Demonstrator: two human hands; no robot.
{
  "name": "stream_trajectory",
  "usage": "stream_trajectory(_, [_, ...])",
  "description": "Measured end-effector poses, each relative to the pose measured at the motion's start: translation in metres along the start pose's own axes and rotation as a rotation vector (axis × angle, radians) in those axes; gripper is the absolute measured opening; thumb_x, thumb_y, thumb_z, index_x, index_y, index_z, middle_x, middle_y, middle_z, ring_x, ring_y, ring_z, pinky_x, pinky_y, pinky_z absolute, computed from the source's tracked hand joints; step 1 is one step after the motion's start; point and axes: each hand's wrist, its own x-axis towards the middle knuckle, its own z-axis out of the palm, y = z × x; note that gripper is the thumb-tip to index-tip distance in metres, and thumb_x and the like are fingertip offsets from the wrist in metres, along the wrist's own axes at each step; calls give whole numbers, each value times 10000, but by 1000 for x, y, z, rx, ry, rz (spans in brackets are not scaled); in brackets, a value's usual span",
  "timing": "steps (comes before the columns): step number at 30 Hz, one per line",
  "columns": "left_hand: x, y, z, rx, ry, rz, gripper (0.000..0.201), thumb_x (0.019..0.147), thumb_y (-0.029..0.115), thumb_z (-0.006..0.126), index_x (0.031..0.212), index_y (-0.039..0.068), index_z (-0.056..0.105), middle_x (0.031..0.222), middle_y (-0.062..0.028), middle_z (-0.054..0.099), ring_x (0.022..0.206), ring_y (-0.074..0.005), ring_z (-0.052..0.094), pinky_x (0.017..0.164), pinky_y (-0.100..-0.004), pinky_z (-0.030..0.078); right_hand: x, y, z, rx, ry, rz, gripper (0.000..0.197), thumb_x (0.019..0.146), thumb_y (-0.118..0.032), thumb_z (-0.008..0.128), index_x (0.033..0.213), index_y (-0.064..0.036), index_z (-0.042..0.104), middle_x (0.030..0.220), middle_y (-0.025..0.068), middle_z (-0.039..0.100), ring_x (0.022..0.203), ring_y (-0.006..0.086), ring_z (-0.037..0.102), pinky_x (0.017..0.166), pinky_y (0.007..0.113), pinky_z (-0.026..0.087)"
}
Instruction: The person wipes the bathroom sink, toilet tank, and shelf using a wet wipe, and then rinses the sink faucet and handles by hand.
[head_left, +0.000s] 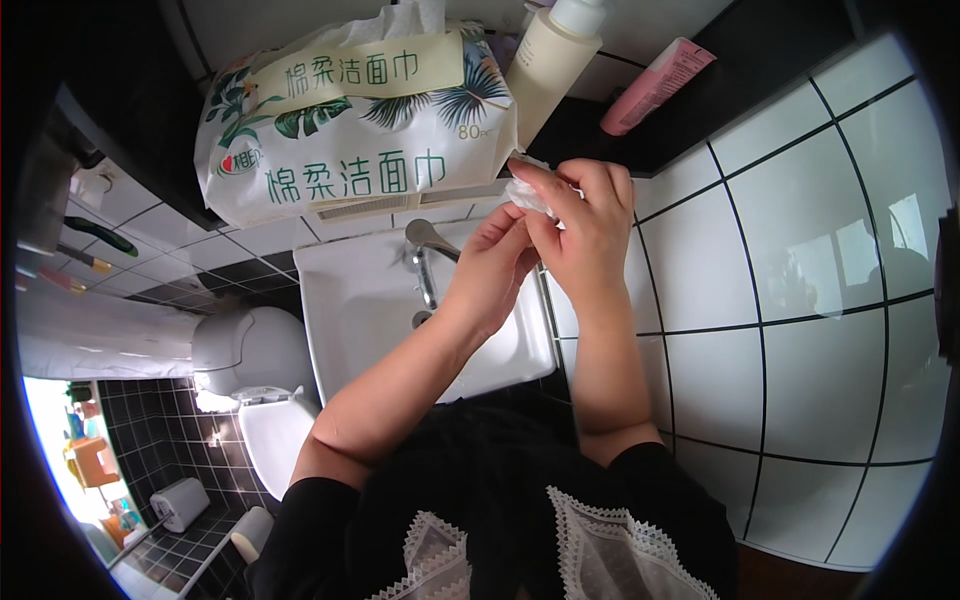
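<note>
Both my hands are raised above the right side of the sink (335, 330). A crumpled white tissue (530, 196) is pinched in my right hand (588, 230), with the index finger bent over it. My left hand (492, 262) meets it from below, thumb and fingers pressed together at the tissue's lower edge. Part of the tissue is hidden behind the fingers. Just beyond my hands, a large white soft pack of tissues (350, 145) with green leaf prints sits on a dark shelf, one sheet sticking out of its top.
A cream pump bottle (553, 65) stands right of the pack, and a pink tube (660, 85) is farther right. Under my left forearm is a chrome faucet (430, 240). White tiled wall (800, 280) closes the right side. A toilet (250, 350) stands left of the sink.
</note>
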Motion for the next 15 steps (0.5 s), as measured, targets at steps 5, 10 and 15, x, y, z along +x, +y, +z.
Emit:
stream_trajectory(5, [11, -9, 1, -20, -41, -10, 152, 1030, 156, 542, 1118, 52, 610, 1042, -30, 671, 967, -125, 636, 919, -296, 502, -9, 6, -8, -133, 31, 164, 413, 706, -82, 686, 1081, -249, 736, 880, 4, 538, 871, 241, 517, 796, 381, 432])
stream_trajectory(10, [12, -22, 9, 27, -52, -149, 122, 999, 148, 607, 1080, 77, 662, 1057, -15, 683, 1012, -121, 642, 942, -279, 495, -25, 15, -47, -366, -49, 380, 446, 739, -64, 648, 1154, -209, 721, 899, 48, 555, 866, 282, 516, 799, 411, 449])
stream_trajectory(15, [1, -25, 11, 43, -25, -98, 166, 1024, 150, 542, 1129, 46, 616, 1051, -31, 663, 971, -123, 633, 892, -269, 500, -18, -4, -25, -106, 35, 225, 566, 713, -7, 652, 1242, -202, 684, 946, 67, 547, 880, 281, 510, 803, 404, 443])
